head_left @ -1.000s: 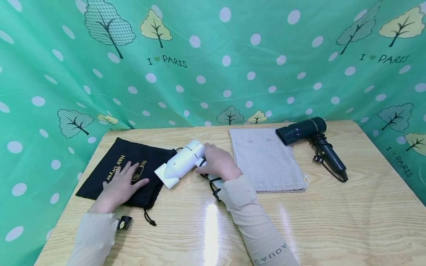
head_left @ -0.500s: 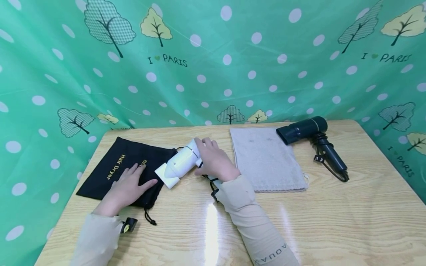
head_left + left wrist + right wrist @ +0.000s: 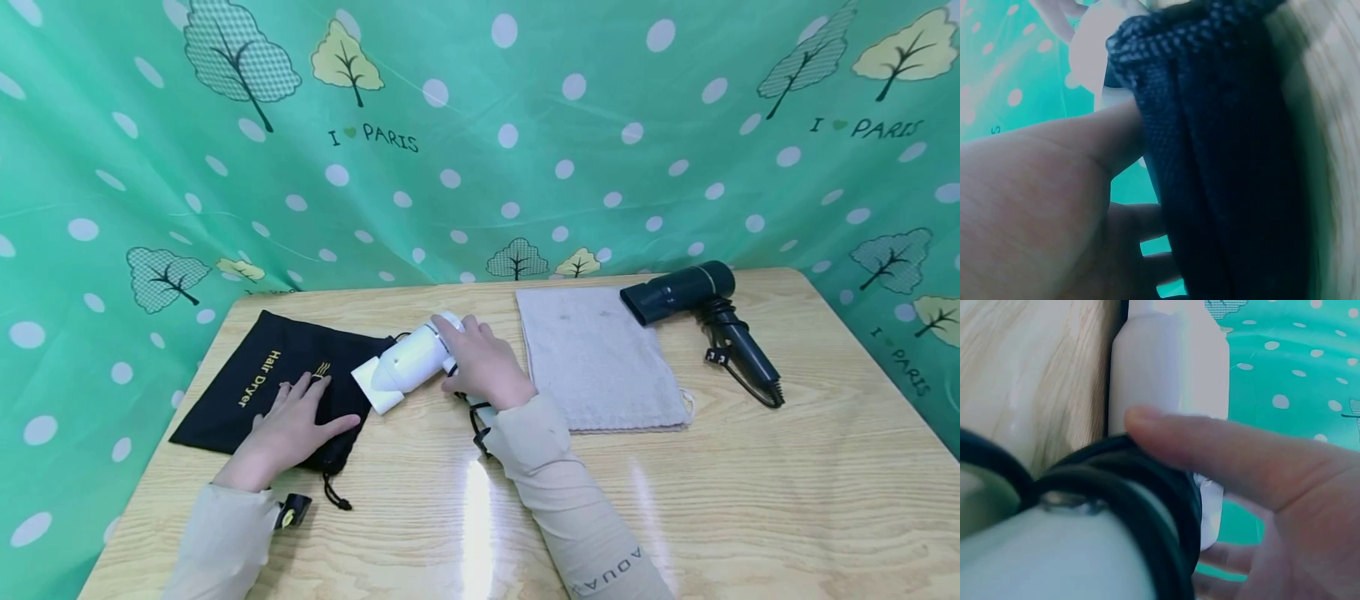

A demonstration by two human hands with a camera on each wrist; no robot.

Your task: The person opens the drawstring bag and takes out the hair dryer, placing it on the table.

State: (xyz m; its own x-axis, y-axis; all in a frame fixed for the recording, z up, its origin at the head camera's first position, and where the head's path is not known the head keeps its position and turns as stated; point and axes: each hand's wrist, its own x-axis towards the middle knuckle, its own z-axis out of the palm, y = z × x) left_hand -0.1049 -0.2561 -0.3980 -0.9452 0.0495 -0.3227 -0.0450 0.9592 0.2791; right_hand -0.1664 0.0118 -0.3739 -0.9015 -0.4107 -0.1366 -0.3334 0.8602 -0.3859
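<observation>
A black drawstring pouch (image 3: 225,392) with gold "Hair Dryer" lettering lies at the left of the table. On it rests my left hand (image 3: 292,429), fingers spread and thumb towards the pouch's mouth. In the left wrist view the dark pouch edge (image 3: 1222,156) hides the fingertips. Beside the mouth lies a white hair dryer (image 3: 408,362), its nozzle pointing at the pouch. My right hand (image 3: 487,362) grips it near the rear of its barrel. In the right wrist view the thumb crosses the white barrel (image 3: 1166,369), above a black cord (image 3: 1141,494) wound round the handle.
A folded grey cloth bag (image 3: 600,367) lies right of centre. A dark hair dryer (image 3: 678,292) with its cord wrapped round the handle overlaps that bag's far corner. A green patterned curtain (image 3: 465,208) hangs behind the wooden table (image 3: 712,500).
My left hand has slid right across the pouch towards its mouth. My right hand has shifted left further over the white hair dryer, whose nozzle end has moved slightly away from me.
</observation>
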